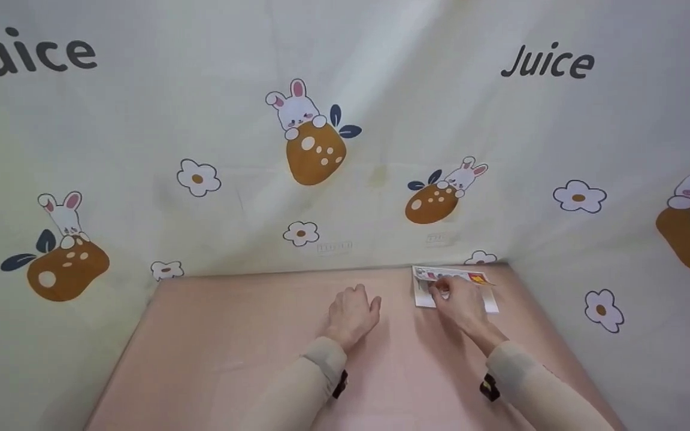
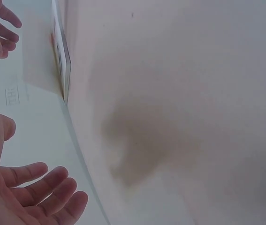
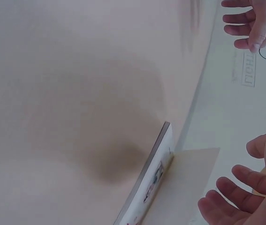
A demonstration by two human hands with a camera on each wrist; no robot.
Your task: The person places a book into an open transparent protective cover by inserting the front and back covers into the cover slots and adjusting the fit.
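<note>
A thin white booklet [image 1: 491, 303] lies at the back right of the pink surface [image 1: 249, 353]. Its leaf with a coloured printed strip [image 1: 478, 279] stands raised from it; in the right wrist view the leaf [image 3: 189, 180] shows its plain side. My right hand [image 1: 462, 304] hovers over the booklet, fingers loosely bent and close to the leaf's edge. Thumb and fingers are apart in the right wrist view; whether a fingertip touches the leaf is unclear. To the left, my left hand [image 1: 352, 314] is held above the surface, fingers relaxed and holding nothing.
A pale cloth wall [image 1: 231, 221] printed with rabbits, fruit, flowers and lettering rises behind the surface and along both sides. The booklet lies close to the back wall. Dark bands [image 1: 490, 388] show at both wrists by the sleeves.
</note>
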